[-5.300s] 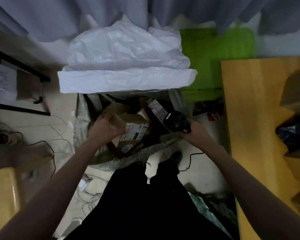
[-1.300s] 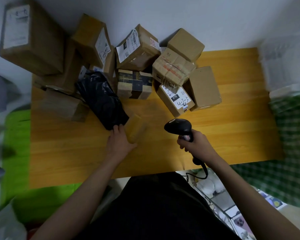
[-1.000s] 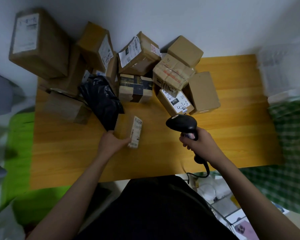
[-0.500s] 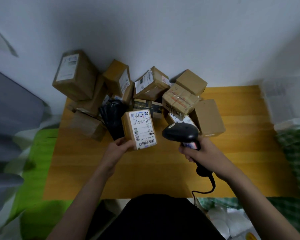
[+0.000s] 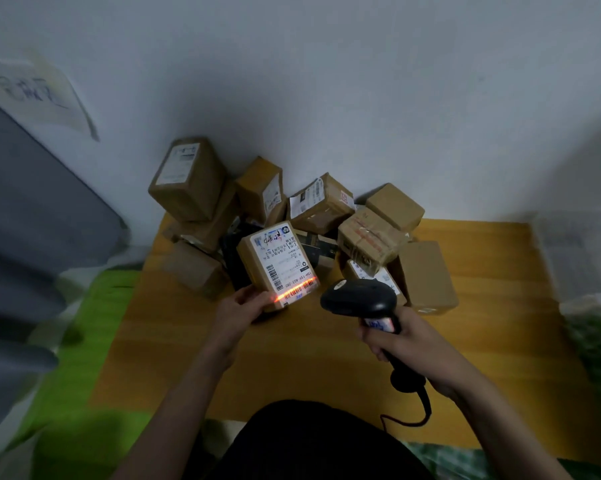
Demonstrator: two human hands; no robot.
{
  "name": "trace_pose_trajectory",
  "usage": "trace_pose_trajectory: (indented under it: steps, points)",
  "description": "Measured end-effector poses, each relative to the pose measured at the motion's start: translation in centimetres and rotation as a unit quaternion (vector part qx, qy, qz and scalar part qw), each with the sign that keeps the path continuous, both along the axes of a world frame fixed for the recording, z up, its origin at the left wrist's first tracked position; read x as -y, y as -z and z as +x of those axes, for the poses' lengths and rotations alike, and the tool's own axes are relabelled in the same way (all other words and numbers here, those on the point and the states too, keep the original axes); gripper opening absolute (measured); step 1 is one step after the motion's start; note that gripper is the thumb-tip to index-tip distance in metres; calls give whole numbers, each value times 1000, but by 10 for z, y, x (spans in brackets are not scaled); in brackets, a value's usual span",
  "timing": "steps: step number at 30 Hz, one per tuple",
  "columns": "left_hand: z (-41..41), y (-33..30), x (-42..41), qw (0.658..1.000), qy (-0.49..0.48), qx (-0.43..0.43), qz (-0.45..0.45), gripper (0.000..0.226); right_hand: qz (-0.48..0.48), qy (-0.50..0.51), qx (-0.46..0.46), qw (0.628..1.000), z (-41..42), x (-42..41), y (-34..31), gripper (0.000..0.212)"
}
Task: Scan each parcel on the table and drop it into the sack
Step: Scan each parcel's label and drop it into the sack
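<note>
My left hand (image 5: 242, 308) grips the lower end of a small brown parcel (image 5: 275, 263) and holds it above the wooden table (image 5: 292, 368), white label facing me. A red scan line glows across the barcode at the label's lower edge. My right hand (image 5: 399, 339) grips the handle of a black corded barcode scanner (image 5: 359, 299), whose head points at that barcode from the right. Several more cardboard parcels (image 5: 365, 237) lie piled at the table's far side against the wall. The sack is out of view.
A black plastic mailer (image 5: 235, 261) lies half hidden behind the held parcel. A green surface (image 5: 80, 375) lies left of the table, with grey fabric (image 5: 25, 258) beyond it. A green checked cloth (image 5: 593, 341) lies at the right. The scanner's cord (image 5: 420, 415) hangs off the front edge.
My left hand picked the small parcel off the table, lifted it and turned its label up. The scanner came closer, and its red line now lights the barcode.
</note>
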State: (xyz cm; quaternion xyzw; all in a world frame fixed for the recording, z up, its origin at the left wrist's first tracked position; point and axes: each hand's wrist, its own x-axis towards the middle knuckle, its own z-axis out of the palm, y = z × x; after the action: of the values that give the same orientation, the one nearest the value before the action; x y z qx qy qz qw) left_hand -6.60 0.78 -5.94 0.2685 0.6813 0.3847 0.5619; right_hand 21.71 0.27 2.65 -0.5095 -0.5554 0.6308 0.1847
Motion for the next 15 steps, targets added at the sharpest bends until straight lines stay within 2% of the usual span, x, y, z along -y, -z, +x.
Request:
trace_pose_trajectory:
  steps: [4,6,9,12,15]
  points:
    - [-4,-7,10,1000,-14,-22,10,82,1,-12,-4,1000,2,2,-6,4]
    - [-5,-10,16,999,-22,-23,18,86,7,-22,-6,1000,3,4,-9,3]
    - [-4,-15,30,999,-32,-19,22,65,20,-42,2,999,6,8,-13,2]
    - [2,-14,48,998,-55,-19,32,27,22,-66,8,998,9,14,-15,3]
    - [11,-13,72,995,-93,-20,41,13,28,-109,14,994,13,19,-14,3]
